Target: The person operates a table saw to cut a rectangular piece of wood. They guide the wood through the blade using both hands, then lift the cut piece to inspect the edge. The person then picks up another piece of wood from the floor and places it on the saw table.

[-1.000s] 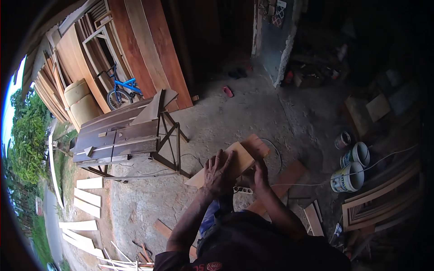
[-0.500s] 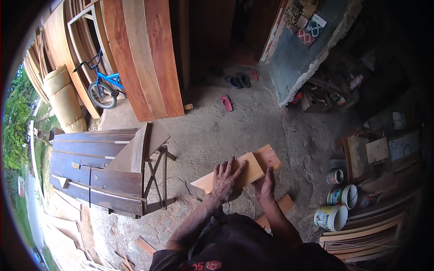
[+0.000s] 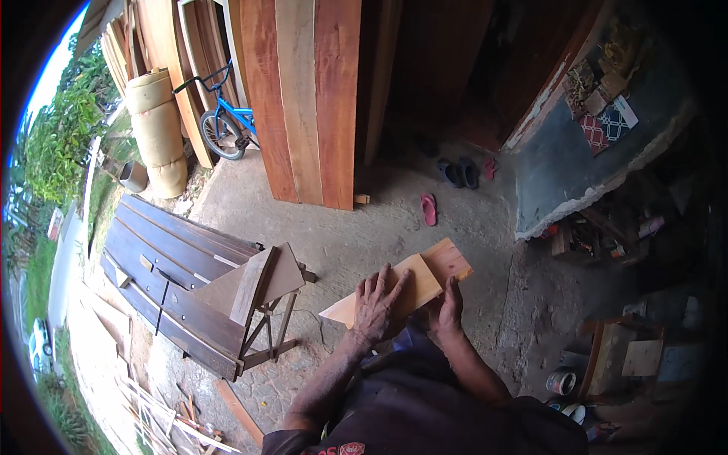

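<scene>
In front of my body I hold two pieces of light wood, one over the other. The upper one is a pale wooden block [image 3: 417, 278] with a pointed left end. From under its right end sticks out a wooden board [image 3: 453, 262] with a pinkish face. My left hand [image 3: 374, 307] lies over the block, its fingers across the top and its thumb hidden. My right hand [image 3: 447, 309] grips the board near its right end from below, thumb up along the near edge; its other fingers are mostly hidden underneath.
To the left, a dark slatted panel [image 3: 182, 280] lies on a trestle, with a triangular board [image 3: 284, 273] on its corner. Tall planks [image 3: 299, 98] and a blue bicycle [image 3: 224, 125] stand beyond. Sandals [image 3: 429, 210] lie on the concrete floor; wood scraps lie at lower left.
My view has swung, so the panel, planks and sandals sit differently in the picture. Both hands keep the same hold on the wood, with hardly any shift.
</scene>
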Demonstrator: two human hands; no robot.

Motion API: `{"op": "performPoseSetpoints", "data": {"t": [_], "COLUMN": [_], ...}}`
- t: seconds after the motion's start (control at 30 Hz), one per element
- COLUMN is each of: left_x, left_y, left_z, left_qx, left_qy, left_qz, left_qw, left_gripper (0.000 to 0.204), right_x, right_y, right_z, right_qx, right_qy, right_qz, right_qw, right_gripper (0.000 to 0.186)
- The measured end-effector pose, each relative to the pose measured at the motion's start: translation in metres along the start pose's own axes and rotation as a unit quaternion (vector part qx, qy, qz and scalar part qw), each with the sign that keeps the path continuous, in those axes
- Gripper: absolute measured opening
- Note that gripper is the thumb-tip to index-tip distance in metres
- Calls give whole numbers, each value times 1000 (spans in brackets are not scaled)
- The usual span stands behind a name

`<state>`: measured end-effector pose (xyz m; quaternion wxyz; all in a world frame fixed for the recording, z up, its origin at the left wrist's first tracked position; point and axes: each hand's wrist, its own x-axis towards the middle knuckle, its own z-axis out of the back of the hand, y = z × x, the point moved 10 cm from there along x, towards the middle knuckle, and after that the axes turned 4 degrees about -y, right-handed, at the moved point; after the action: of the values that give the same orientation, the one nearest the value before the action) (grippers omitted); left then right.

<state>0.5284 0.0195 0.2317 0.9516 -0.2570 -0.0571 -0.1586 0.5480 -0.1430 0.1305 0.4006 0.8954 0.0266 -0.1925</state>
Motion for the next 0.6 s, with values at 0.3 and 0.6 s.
{"op": "performPoseSetpoints", "data": {"t": [0.3, 0.6], "left_x": [69, 49], "left_y": [26, 42], "left_z": [21, 56], "left_qx": [91, 88], "left_qy": [-41, -140], "left_qz": [167, 287], "left_qw": [981, 944], "left_gripper": [96, 100], "right_x": [101, 118], "right_y": [-12, -31], "right_z": [-68, -131], "right_qx": [-21, -57], "right_qy": [150, 258], "right_qz": [-210, -264], "right_qw": [966, 928], "right_gripper": [70, 66]}}
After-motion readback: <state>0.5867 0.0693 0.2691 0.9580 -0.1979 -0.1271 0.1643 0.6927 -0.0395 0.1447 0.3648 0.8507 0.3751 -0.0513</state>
